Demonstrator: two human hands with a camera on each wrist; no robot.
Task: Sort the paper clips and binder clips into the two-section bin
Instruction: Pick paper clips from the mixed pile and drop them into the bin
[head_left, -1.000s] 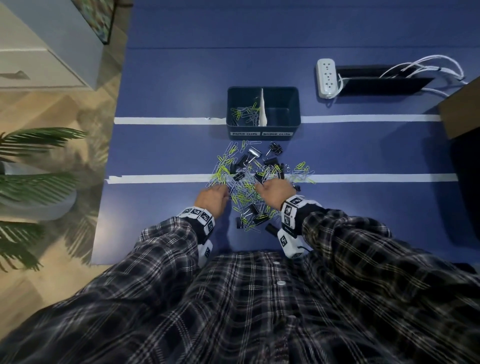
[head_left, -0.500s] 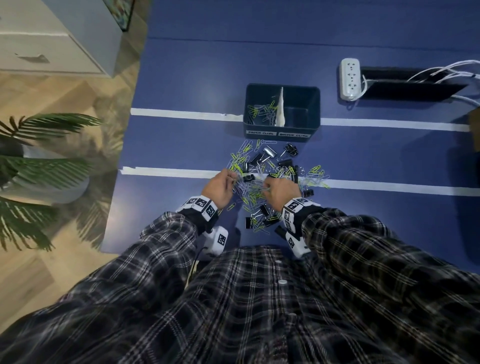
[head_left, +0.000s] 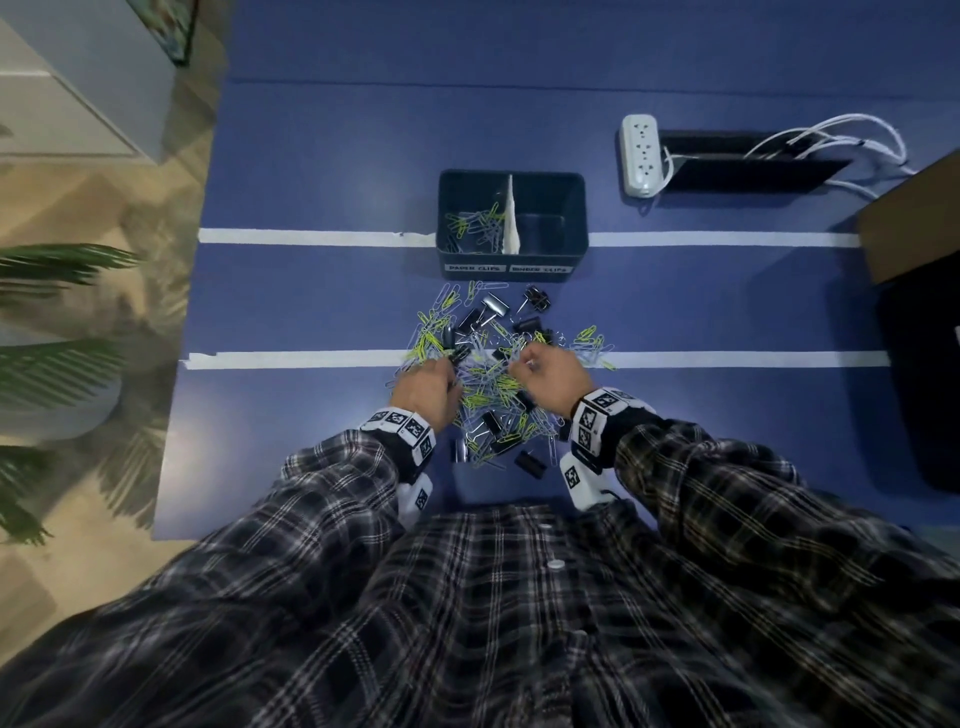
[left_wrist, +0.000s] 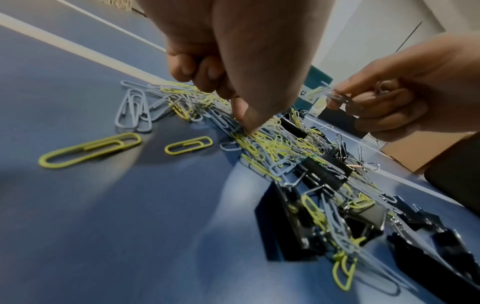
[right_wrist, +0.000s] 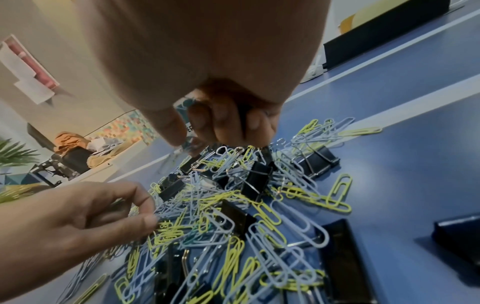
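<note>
Above the pile (head_left: 488, 374), right hand (head_left: 553, 376) newly lifted, pinching paper clips (left_wrist: 327, 93).

Left hand (head_left: 427, 391) and right hand (head_left: 551, 375) low, close together, fingers (left_wrist: 246, 115) curled downward, pinching.

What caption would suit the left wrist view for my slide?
Left hand picking in the mixed pile of yellow and grey paper clips with black binder clips while right hand pinches several clips.

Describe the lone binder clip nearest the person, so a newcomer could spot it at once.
Start at the two-section bin on the blue table, then come down through the clip pile toward the person. Just past the pile's near edge, by the right wrist, lies a black binder clip, alone on bare table, untangled from paper clips.
</note>
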